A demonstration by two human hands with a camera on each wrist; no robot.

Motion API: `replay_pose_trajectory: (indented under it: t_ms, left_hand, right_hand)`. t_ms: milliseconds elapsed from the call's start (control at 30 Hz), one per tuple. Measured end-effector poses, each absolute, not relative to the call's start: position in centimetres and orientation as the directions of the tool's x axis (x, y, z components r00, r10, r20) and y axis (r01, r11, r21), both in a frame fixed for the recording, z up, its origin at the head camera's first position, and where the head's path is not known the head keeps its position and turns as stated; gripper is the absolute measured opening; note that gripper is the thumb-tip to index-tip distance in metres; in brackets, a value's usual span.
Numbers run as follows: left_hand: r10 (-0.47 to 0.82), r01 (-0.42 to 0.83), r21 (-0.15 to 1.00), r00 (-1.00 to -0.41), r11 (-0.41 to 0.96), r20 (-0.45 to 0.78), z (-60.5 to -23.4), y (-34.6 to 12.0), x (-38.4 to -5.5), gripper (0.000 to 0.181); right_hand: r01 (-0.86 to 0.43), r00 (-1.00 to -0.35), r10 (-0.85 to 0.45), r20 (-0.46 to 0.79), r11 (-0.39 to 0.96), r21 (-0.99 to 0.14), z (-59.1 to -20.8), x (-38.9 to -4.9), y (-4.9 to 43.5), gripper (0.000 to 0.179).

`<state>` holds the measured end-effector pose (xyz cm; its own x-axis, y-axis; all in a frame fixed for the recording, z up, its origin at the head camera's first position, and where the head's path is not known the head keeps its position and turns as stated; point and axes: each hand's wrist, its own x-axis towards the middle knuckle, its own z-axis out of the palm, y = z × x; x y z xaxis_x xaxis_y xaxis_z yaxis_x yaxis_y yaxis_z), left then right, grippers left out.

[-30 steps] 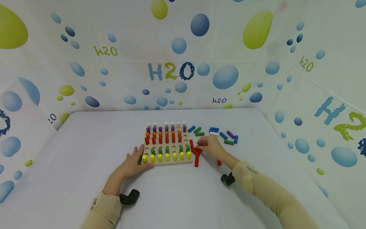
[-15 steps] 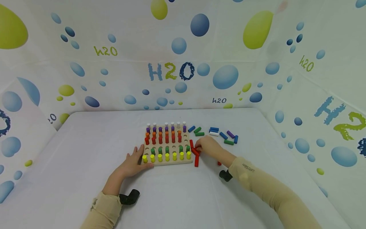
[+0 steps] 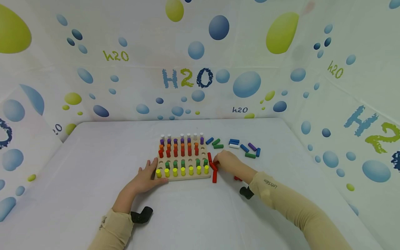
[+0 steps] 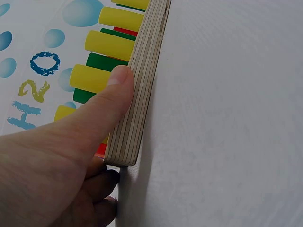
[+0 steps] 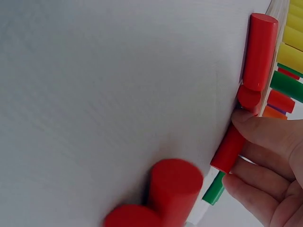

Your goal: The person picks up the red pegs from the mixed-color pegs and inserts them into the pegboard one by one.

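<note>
- Wooden board (image 3: 187, 178) mid-table, clock centred on it; yellow pegs (image 3: 183, 171) upright in front row, toward 6 o'clock.
- Left hand (image 3: 143, 180) at 8 o'clock, open-fingered, spread; thumb touching board's front edge near corner, forearm slanting in from between 7 and 8.
- Right hand (image 3: 230, 163) at 3 o'clock, bent down, pinching red peg (image 5: 229, 147) between thumb and fingers just beside board; right sleeve (image 3: 290, 205) out toward 4.
- Other red pegs (image 5: 260, 52) lying near, also under right wrist.
- Blue pegs (image 3: 244, 148), green pegs (image 3: 218, 146) loose around 2.
</note>
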<state>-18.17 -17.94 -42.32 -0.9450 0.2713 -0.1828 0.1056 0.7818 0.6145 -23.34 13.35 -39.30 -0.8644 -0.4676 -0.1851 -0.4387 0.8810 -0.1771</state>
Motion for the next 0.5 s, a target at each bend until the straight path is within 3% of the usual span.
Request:
replay_pose_trajectory:
  t_ms: [267,500]
  left_hand:
    - [0.274,0.108,0.617,-0.944,0.780,-0.181,-42.3,-18.0,-18.2,0.105]
    - [0.273,0.104,0.619,-0.944,0.779,-0.185,-42.2,-17.9,-18.2,0.105]
  right_hand:
    - [-0.433,-0.868,-0.470,-0.161,0.875,-0.218,-39.5,-23.4,13.7,0.019]
    - [-0.418,-0.877,-0.476,-0.064,0.822,-0.387,-39.9,-23.3,14.6,0.022]
